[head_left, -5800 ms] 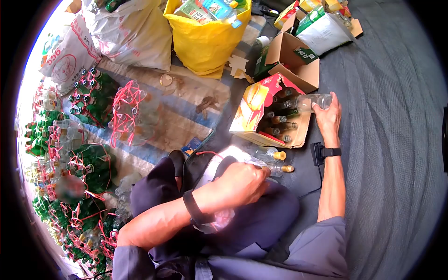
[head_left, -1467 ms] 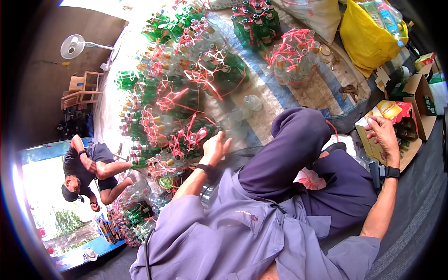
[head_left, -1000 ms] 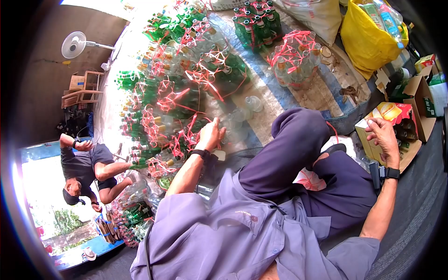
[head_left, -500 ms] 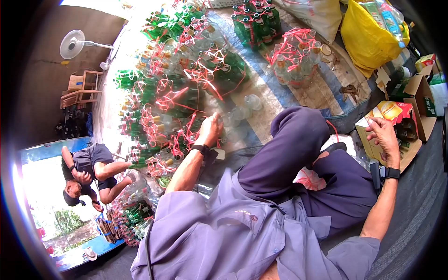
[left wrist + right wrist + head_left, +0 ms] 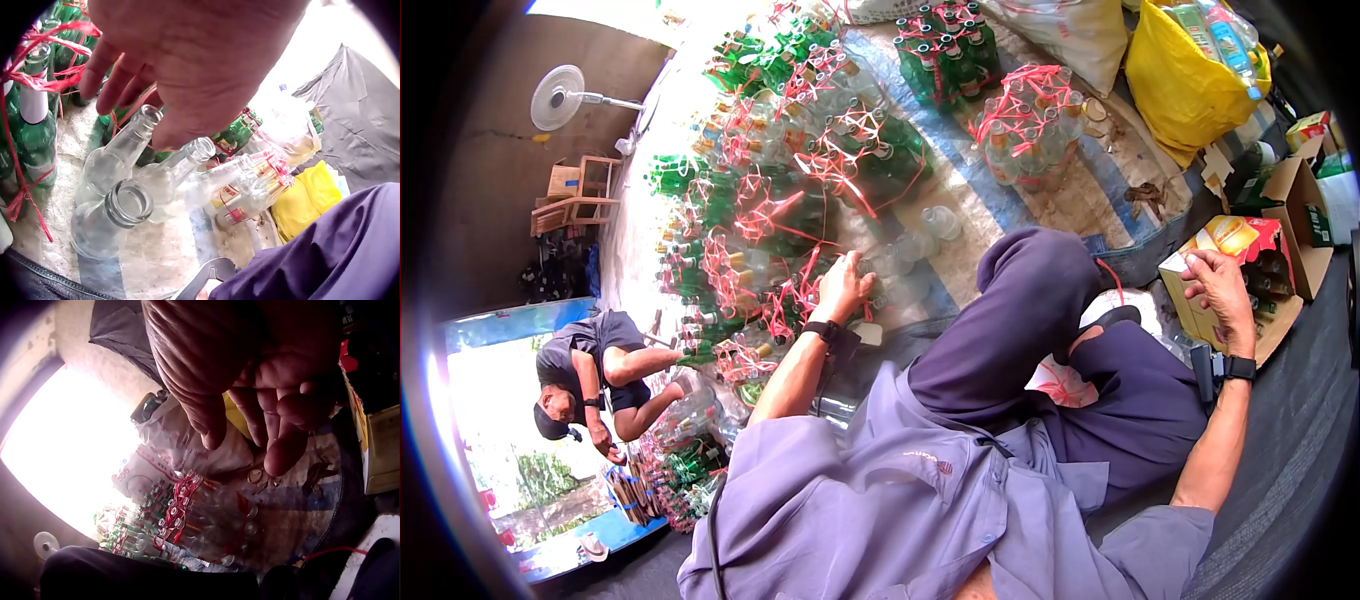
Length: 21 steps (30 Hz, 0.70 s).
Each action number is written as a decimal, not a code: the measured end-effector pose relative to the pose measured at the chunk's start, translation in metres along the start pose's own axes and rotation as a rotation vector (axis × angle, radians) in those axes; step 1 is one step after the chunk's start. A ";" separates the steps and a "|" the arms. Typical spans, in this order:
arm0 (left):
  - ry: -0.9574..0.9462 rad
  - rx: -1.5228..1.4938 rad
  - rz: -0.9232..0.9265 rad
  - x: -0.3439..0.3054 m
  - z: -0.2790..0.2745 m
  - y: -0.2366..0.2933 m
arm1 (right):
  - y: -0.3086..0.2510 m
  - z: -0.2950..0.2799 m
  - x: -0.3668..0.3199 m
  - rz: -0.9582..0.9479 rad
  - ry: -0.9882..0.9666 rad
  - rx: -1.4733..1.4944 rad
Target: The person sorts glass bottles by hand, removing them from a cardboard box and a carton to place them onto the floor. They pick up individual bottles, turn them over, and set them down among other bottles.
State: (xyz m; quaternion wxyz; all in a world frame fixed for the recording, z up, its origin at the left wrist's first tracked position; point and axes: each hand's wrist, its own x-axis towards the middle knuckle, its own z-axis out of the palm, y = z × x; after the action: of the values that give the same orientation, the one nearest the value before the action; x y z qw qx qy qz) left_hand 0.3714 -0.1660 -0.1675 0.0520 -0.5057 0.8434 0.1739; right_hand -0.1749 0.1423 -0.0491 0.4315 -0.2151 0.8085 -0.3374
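Observation:
My left hand (image 5: pixel 843 288) is over the near edge of the bottle bundles, holding nothing. In the left wrist view its fingers (image 5: pixel 128 84) reach out loosely above several clear glass bottles (image 5: pixel 100 228) standing on the striped mat. A green bottle bundle (image 5: pixel 37 134) bound with red plastic ribbon stands beside them. On the other side, my right hand (image 5: pixel 1222 290) hovers by the open red and yellow carton (image 5: pixel 1200 290), its fingers loosely bent. Nothing is between those fingers in the right wrist view. Dark bottle necks (image 5: pixel 1270 275) show inside the carton.
Many ribbon-tied bottle bundles (image 5: pixel 770 210) cover the left of the striped mat (image 5: pixel 1090 215). A clear bundle (image 5: pixel 1030 140), a yellow bag (image 5: pixel 1195 85) and a brown carton (image 5: pixel 1300 215) stand farther off. Another person (image 5: pixel 605 365) sits at the left, near a fan (image 5: pixel 558 97).
The head view has swung left. My right hand, earlier holding a clear bottle at the carton, is now empty. My left hand has gone from my lap to the bundles, shifting slightly over the last second.

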 end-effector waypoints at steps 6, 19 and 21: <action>0.097 0.059 0.184 0.001 -0.012 0.009 | 0.000 0.000 0.000 -0.017 0.005 0.019; 0.081 0.115 0.361 0.021 -0.011 0.038 | -0.002 -0.001 -0.004 -0.023 0.030 -0.011; 0.052 0.154 0.353 0.026 -0.006 0.040 | -0.001 -0.001 -0.004 -0.023 0.029 -0.017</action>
State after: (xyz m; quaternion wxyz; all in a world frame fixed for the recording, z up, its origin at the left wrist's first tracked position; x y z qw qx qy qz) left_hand 0.3242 -0.1725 -0.1592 0.0377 -0.3489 0.9308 0.1022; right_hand -0.1734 0.1440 -0.0456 0.4139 -0.2230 0.8151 -0.3384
